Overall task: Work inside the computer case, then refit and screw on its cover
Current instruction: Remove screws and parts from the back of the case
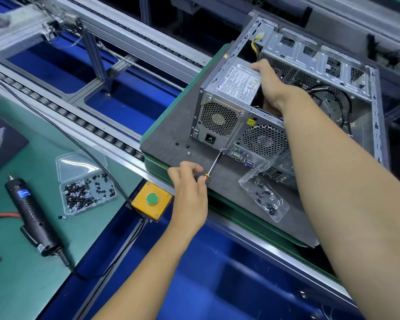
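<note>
Head view, the only one. Open grey steel computer case (314,93) lies on its side on a dark grey pallet board (171,125), cover off, rear panel facing the person. Left hand (189,190) pinches the orange-and-black handle of a slim manual screwdriver (214,163), fingers curled round it; the tip sits at a screw on the lower corner of the silver boxed power supply (229,88), at the rear panel. Right hand (267,86) reaches into the case and grips the inner end of the power supply, thumb on its labelled face. Judgement: the step is driving or loosening a power-supply mounting screw. To do it well, keep the shaft in line with the screw, press in firmly before turning, and let the right hand hold the unit square against the rear panel so the holes stay matched. Hidden or unclear: the screw head is too small to read; the right fingers vanish behind the unit; the case interior under the forearm is blocked; the cover is nowhere in view. Clear crumpled plastic tray of dark screws (264,195) lies on the board just beside the case.
</note>
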{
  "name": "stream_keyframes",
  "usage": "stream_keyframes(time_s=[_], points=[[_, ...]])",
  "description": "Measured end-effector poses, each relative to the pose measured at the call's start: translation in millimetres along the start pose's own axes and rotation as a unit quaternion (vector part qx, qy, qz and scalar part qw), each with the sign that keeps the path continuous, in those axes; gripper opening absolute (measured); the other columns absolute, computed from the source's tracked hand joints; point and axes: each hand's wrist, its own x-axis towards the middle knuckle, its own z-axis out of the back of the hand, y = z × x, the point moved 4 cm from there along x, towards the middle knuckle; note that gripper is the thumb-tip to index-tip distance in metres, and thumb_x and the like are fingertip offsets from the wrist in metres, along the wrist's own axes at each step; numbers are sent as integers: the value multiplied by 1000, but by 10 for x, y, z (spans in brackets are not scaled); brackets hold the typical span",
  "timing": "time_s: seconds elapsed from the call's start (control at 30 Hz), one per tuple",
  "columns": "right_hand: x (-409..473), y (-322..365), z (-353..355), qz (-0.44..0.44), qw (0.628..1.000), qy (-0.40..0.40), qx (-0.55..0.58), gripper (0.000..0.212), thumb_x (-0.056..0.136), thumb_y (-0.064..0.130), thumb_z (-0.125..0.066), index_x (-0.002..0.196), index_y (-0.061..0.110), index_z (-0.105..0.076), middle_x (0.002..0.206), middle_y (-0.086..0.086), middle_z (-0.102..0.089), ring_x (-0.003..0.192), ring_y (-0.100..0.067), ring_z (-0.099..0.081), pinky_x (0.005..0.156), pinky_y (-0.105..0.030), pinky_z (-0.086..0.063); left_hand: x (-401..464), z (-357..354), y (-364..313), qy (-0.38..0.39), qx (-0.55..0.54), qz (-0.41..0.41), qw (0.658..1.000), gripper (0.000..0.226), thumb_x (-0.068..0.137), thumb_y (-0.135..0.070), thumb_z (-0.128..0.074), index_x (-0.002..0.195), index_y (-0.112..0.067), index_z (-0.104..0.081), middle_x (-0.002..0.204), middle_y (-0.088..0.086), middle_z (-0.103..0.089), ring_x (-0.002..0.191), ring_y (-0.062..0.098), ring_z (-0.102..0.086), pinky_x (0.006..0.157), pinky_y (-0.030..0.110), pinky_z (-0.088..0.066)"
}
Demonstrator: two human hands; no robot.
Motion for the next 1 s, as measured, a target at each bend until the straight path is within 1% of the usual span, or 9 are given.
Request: stream_keyframes(time_s=[0.1, 0.23, 0.3, 0.4, 0.53, 0.63, 0.73, 0.9, 1.0], points=[[-6, 0, 11, 1, 1000, -9, 1, 40, 85, 58, -39, 78, 20, -51, 80, -12, -60, 71, -25, -52, 65, -34, -37, 7, 11, 81, -9, -64, 42, 997, 20, 100, -10, -59, 103, -29, -52, 113, -6, -39, 91, -3, -54, 84, 8, -43], [15, -10, 11, -7, 1000, -8, -8, 48, 89, 60, -36, 100, 16, -52, 96, -19, -57, 85, -31, -50, 72, -39, -36, 15, -21, 205, -35, -103, 138, 985, 21, 97, -23, -67, 99, -32, -48, 110, -3, -45, 89, 15, -58, 74, 39, -58], [3, -3, 5, -16, 1000, -11, -12, 51, 85, 64, -37, 103, 18, -50, 101, -18, -54, 90, -31, -45, 74, -41, -33, 22, -34, 251, -22, -123, 185, 975, 27, 96, -31, -67, 96, -31, -40, 103, 2, -52, 81, 17, -61, 60, 34, -55], [2, -4, 12, -28, 999, -24, -17, 61, 70, 71, -42, 102, 20, -52, 101, -16, -56, 91, -31, -45, 81, -44, -26, -9, -67, 305, 52, -146, 259, 953, 38, 95, -49, -65, 96, -26, -34, 78, 8, -66, 52, 12, -60, 39, 20, -38], [8, -9, 33, -34, 999, -32, -25, 66, 64, 73, -43, 101, 19, -51, 100, -14, -58, 91, -30, -44, 80, -44, -25, -102, -191, 263, 115, -106, 279, 947, 52, 94, -62, -57, 96, -14, -37, 53, -2, -62, 41, 11, -44, 41, 24, -38], [11, -17, 36, -31, 999, -25, -25, 63, 69, 73, -43, 102, 20, -51, 101, -15, -59, 92, -30, -42, 79, -43, -26, -127, -233, 214, 60, -37, 231, 970, 44, 95, -61, -55, 97, -24, -32, 59, -4, -60, 51, 13, -49, 58, 35, -47], [2, -4, 20, -9, 1000, -17, -15, 51, 91, 61, -36, 101, 15, -55, 96, -18, -62, 88, -30, -53, 82, -41, -35, -164, -189, 116, -15, 122, 130, 984, 39, 96, -59, -55, 96, -29, -30, 65, -8, -58, 58, 14, -55, 54, 33, -42], [0, -5, 20, -9, 1000, -21, 3, 44, 97, 54, -34, 76, 19, -52, 64, -3, -60, 58, -21, -57, 67, -33, -42, -103, -63, -28, -78, 279, 1, 957, 28, 98, -54, -40, 92, -30, -27, 51, -8, -50, 43, 12, -47, 41, 28, -36], [7, -2, 6, -9, 1000, -4, -6, 45, 97, 56, -33, 81, 18, -53, 73, -7, -60, 70, -24, -55, 77, -37, -41, -42, -27, -90, -109, 360, -62, 925, 24, 96, -41, -46, 89, -27, -28, 40, -8, -28, 32, 6, -23, 38, 20, -14]])
